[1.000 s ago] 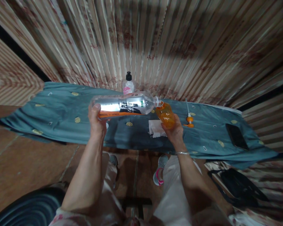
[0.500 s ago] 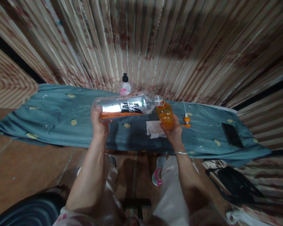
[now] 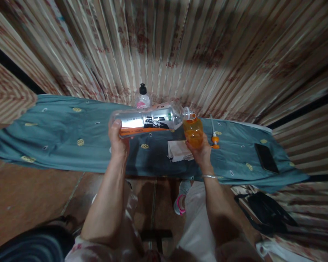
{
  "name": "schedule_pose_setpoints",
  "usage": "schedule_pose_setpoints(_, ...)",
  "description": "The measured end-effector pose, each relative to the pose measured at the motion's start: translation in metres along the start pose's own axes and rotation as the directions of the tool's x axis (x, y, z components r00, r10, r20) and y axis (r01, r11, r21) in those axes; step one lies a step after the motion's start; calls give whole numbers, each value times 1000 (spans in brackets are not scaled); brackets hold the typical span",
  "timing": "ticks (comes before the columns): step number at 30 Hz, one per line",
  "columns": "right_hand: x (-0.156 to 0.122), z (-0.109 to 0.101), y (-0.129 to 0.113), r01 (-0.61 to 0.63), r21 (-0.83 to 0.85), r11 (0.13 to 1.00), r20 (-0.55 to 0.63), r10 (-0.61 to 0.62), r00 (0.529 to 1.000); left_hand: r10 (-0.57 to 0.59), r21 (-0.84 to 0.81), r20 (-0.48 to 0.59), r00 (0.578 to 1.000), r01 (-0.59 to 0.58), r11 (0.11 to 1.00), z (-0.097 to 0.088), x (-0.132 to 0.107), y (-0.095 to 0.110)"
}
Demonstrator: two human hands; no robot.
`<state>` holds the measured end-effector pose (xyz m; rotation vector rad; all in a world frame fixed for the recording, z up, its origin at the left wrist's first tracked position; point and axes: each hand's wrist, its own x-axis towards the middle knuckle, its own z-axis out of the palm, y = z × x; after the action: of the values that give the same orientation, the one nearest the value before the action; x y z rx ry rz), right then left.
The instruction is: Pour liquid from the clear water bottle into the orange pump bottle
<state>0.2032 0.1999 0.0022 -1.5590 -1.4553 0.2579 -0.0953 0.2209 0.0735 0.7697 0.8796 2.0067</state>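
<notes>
My left hand is closed around the base of a large clear plastic bottle with a silver, black and orange label. The bottle lies nearly level, its uncapped neck pointing right and tipped at the mouth of an amber bottle. Around the lower part of that amber bottle, which is close to upright, my right hand is wrapped. An orange pump top with a pale tube lies on the cloth just right of my right hand. Beneath the bottles is a folded white cloth.
A teal patterned cloth covers the long table. At its back edge stands a small clear bottle with a black cap. A black phone lies at the right, and a black bag is below. Striped curtains hang behind.
Both bottles have shifted slightly right in view with my hands. The amber bottle stands more upright than before. My grip on each bottle is the same.
</notes>
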Motion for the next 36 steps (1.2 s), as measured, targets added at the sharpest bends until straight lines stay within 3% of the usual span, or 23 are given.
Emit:
schedule_pose_setpoints(10, 2, -6, 3, -86, -30, 996, 16, 87, 996, -64, -28, -7, 998, 64, 998, 6, -2, -9)
schedule_pose_setpoints(22, -7, -11, 3, -201, -99, 975, 62, 207, 976, -112, -46, -12, 994, 111, 993, 13, -12, -1)
schedule_pose_setpoints(36, -16, 5, 16, -73, -178, 981, -5, 74, 997, -149, -62, -63, 987, 145, 988, 11, -17, 15)
